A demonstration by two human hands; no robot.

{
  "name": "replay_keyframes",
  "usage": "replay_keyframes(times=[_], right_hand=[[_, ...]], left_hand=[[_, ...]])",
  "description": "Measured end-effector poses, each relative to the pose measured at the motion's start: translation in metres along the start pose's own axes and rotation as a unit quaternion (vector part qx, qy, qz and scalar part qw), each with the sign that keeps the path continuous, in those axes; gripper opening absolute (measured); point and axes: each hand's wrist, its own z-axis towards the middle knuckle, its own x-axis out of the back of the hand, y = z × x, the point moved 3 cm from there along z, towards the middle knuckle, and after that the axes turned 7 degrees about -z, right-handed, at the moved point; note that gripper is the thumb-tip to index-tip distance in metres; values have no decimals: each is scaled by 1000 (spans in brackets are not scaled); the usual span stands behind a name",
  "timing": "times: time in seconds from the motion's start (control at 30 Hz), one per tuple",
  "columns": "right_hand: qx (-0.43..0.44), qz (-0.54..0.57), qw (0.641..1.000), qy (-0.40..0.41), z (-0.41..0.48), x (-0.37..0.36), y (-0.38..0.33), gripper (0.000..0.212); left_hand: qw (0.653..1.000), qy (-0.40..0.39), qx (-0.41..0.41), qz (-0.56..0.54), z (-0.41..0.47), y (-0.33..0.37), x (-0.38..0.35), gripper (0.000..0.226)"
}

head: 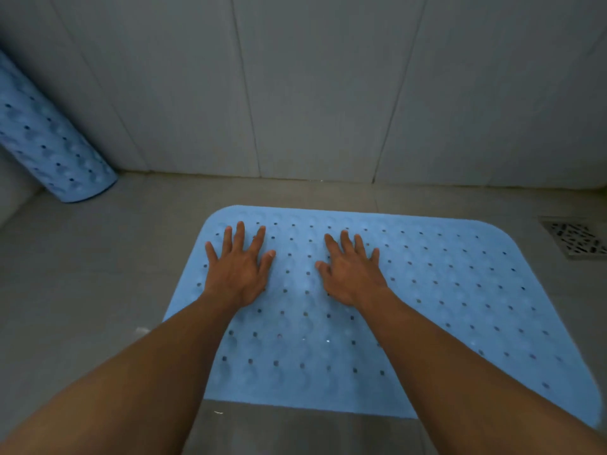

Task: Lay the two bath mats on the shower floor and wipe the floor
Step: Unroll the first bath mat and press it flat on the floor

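A light blue bath mat [443,290] with rows of small holes lies flat on the grey tiled shower floor [98,290]. My left hand [238,267] presses flat on its far left part, fingers spread and straight. My right hand [353,274] presses flat beside it near the mat's middle, fingers also straight. A second blue mat [49,142], rolled into a tube, leans against the wall in the far left corner, its lower end on the floor.
A grey tiled wall [312,93] rises just beyond the mat. A metal floor drain grate [574,239] sits at the right, just past the mat's far right corner. Bare floor lies left of the mat.
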Motion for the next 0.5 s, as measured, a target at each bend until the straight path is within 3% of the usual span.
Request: replay_keyframes(times=[0.23,0.5], right_hand=[[9,-24,1000,-15,61,-8,-44,64],[-12,-24,1000,3,71,-27,-51,61]], left_hand=[[999,-35,-26,10,54,-39,-5,69],[999,-7,-38,31,55,-44,-21,70]])
